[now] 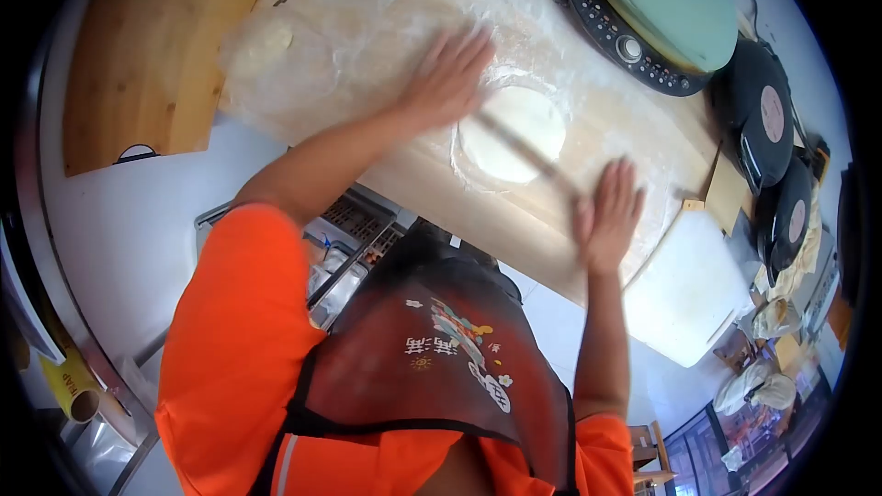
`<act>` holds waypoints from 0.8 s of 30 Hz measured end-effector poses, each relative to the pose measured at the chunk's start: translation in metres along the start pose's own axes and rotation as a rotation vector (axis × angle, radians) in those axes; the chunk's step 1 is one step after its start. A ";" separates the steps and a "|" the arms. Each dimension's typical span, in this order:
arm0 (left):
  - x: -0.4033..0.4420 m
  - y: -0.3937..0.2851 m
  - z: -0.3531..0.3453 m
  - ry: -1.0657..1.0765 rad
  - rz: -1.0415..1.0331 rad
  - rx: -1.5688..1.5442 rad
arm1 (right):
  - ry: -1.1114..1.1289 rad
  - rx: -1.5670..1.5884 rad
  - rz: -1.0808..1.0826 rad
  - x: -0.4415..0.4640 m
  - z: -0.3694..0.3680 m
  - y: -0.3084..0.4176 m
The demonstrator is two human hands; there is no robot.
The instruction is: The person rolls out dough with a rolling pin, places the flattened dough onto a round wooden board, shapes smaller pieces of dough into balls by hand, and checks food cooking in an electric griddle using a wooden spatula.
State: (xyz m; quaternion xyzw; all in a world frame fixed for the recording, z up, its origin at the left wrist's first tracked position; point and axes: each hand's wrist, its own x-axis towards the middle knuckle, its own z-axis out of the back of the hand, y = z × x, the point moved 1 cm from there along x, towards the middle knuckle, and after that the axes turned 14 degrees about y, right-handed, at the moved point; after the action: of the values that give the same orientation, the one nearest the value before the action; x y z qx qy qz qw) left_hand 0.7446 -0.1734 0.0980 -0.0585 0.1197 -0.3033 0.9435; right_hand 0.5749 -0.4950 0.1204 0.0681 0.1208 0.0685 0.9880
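Note:
A flat round of dough (533, 117) lies on the floured wooden worktop (441, 170). A thin rolling pin (525, 151) crosses it at a slant, smeared by motion. Over the pin's far left end is my left hand (450, 76), its fingers stretched out flat and a bit blurred. My right hand (609, 218) lies at the nearer right end, palm against the pin and fingers extended. Neither hand wraps round the pin. Part of the dough is hidden under the pin.
A round electric griddle (661, 0) with a green top stands at the back right, beside black round appliances (772, 110). A white cutting board (689, 285) lies at the right edge. A wooden board (147, 55) is at left, near a small blurred dough piece (266, 41).

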 end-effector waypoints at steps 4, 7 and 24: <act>-0.092 0.006 -0.004 0.021 -0.191 -0.149 | 0.128 0.273 0.194 -0.060 0.006 0.048; 0.000 0.031 -0.009 -0.168 -0.069 0.011 | 0.079 0.110 0.254 0.007 0.013 0.010; 0.083 0.046 0.001 -0.280 -0.077 -0.028 | -0.095 0.040 0.143 0.048 0.005 -0.023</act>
State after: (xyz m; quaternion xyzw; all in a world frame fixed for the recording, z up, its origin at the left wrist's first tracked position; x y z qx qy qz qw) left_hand 0.8356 -0.1848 0.0744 -0.1180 -0.0114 -0.3266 0.9377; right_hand 0.6249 -0.5105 0.1103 0.0994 0.0699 0.1333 0.9836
